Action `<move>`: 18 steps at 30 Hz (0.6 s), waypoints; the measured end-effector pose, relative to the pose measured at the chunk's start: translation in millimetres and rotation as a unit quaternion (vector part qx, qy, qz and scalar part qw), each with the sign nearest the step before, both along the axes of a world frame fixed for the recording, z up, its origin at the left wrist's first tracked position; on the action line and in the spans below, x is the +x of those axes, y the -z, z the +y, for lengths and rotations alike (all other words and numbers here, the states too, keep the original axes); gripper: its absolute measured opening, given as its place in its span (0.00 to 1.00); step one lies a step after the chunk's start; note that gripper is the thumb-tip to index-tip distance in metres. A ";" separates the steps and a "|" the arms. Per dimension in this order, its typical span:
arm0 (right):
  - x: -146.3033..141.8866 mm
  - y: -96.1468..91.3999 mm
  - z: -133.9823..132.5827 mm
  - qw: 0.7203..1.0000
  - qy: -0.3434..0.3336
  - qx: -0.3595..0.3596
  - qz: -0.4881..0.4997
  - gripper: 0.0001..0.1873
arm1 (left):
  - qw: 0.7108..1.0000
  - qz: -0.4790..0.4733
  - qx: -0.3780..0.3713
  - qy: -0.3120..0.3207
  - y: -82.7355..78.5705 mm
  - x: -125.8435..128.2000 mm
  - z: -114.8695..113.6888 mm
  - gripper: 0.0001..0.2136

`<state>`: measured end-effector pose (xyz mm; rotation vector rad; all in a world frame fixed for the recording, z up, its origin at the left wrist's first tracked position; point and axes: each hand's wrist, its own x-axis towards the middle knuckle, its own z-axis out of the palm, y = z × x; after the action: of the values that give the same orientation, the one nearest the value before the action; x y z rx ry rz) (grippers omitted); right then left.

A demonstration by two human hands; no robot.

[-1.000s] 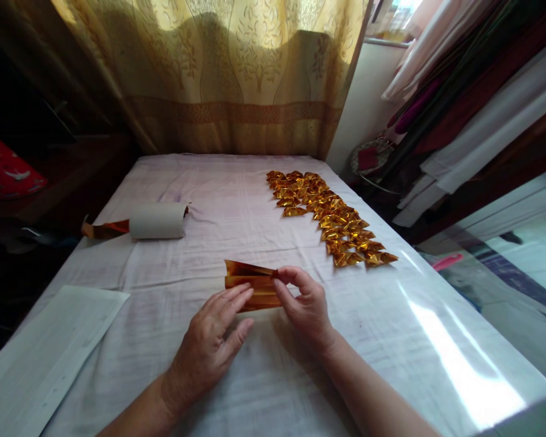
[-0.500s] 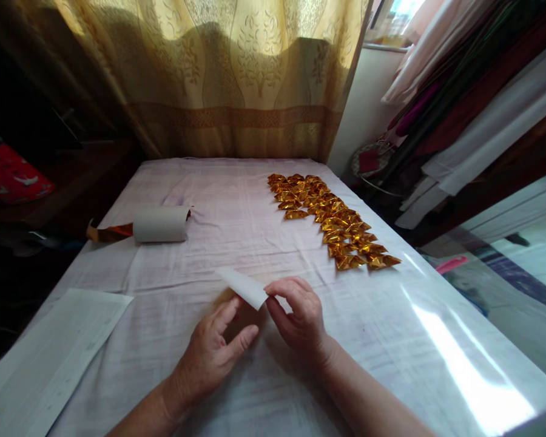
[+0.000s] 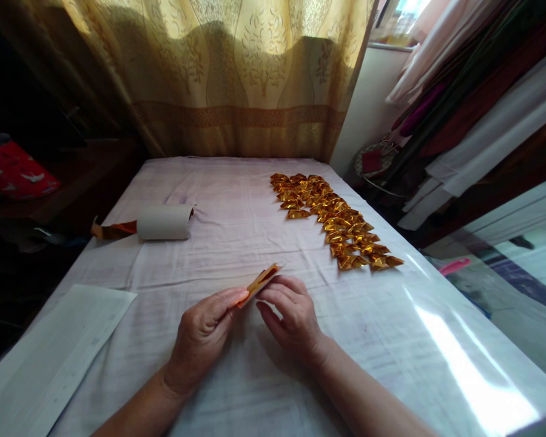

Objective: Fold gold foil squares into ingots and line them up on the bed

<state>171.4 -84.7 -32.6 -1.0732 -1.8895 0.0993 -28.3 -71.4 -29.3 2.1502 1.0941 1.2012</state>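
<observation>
A narrow folded strip of gold foil paper is pinched between both hands just above the white cloth of the table. My left hand grips its near end with thumb and fingers closed. My right hand has its fingers curled along the strip's right side. Several finished folded gold pieces lie in rows to the far right of the hands.
A white roll with a gold paper tail lies at the left. A flat white sheet rests at the near left. A clear plastic cover gleams on the table's right side. A patterned curtain hangs behind; hanging clothes crowd the right.
The gold paper, first held open and flat, was turned white side up, and is now folded into a thin strip held edge-on between both hands.
</observation>
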 end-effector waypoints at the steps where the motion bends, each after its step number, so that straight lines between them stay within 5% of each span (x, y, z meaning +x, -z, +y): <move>1: 1.6 1.2 0.8 1.000 0.027 0.006 0.008 0.12 | 1.000 0.023 0.021 -0.002 -0.9 -2.7 1.4 0.11; 4: 7.2 4.7 3.7 0.994 0.107 0.014 0.001 0.24 | 0.994 0.073 0.075 0.003 -2.9 -8.2 2.8 0.11; 7: 13.5 6.4 6.5 0.993 0.110 0.010 -0.043 0.32 | 0.991 0.072 0.110 0.035 -3.5 -8.9 3.0 0.14; 14: 22.8 -2.4 8.9 0.994 0.054 0.068 -0.068 0.07 | 0.987 0.069 0.124 0.080 -1.0 -8.4 11.9 0.13; 18: 19.5 -6.0 8.0 0.990 0.013 0.062 -0.123 0.07 | 0.982 0.119 0.129 0.077 8.1 -16.6 21.4 0.12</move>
<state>190.9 -76.7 -26.6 -1.0639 -2.0699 -0.1712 -44.9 -50.0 -37.4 2.5789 0.8818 1.0861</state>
